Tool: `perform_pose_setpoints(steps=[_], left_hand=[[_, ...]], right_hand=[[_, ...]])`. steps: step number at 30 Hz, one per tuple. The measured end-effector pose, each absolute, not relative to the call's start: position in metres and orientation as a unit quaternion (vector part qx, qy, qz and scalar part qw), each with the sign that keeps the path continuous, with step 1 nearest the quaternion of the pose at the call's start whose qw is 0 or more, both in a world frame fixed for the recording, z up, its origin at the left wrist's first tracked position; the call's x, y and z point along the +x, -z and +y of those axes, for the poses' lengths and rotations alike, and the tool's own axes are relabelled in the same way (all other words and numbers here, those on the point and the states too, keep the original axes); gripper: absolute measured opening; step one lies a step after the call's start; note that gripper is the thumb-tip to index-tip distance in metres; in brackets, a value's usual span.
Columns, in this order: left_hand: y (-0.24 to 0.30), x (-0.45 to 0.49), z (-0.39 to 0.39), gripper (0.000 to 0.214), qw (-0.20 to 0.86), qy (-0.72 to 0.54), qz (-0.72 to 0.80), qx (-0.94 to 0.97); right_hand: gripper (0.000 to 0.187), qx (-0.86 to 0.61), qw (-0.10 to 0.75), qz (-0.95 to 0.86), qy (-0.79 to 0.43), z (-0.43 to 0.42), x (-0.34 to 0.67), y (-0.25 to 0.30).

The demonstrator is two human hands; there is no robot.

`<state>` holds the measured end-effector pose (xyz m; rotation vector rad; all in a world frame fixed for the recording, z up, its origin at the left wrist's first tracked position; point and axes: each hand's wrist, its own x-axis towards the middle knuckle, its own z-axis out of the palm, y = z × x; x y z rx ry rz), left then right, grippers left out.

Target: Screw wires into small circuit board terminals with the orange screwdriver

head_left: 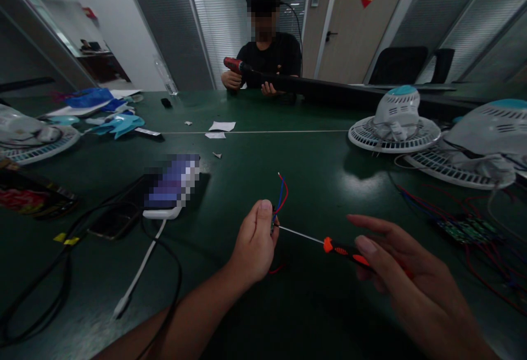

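My left hand (pixel 255 239) is closed around a small part with red and blue wires (pixel 281 192) sticking up from it. My right hand (pixel 395 264) holds an orange-and-black handled screwdriver (pixel 343 250), index finger stretched out along it. The thin metal shaft (pixel 298 234) points left and its tip meets the part in my left hand. Both hands hover over the dark green table (pixel 313 151).
A phone on a white cable (pixel 171 190) and black cables lie at left. Fan grilles with white motor housings (pixel 395 121) and a wired circuit board (pixel 467 228) sit at right. Across the table a person holds a red power tool (pixel 234 65). Paper scraps (pixel 221 127) lie mid-table.
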<state>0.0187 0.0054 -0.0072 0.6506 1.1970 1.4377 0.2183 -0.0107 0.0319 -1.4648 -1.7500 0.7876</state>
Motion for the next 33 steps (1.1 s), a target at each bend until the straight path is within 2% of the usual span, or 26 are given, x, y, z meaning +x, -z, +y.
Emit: perform_pose_setpoints(steps=[5, 9, 16, 33], left_hand=[[0.0063, 0.0186, 0.005, 0.046, 0.546, -0.602, 0.513, 0.277], [0.0071, 0.0192, 0.005, 0.046, 0.544, -0.604, 0.51, 0.281], [0.0071, 0.0199, 0.0054, 0.045, 0.551, -0.613, 0.497, 0.273], [0.0078, 0.0187, 0.005, 0.047, 0.542, -0.607, 0.51, 0.278]], right_hand=[[0.05, -0.592, 0.343, -0.657, -0.315, -0.0114, 0.219, -0.0319], [0.044, -0.584, 0.325, -0.681, -0.298, -0.0071, 0.2177, -0.0331], [0.035, -0.549, 0.352, -0.705, -0.278, -0.0076, 0.2176, -0.0334], [0.038, -0.575, 0.385, -0.659, -0.296, -0.0074, 0.216, -0.0342]])
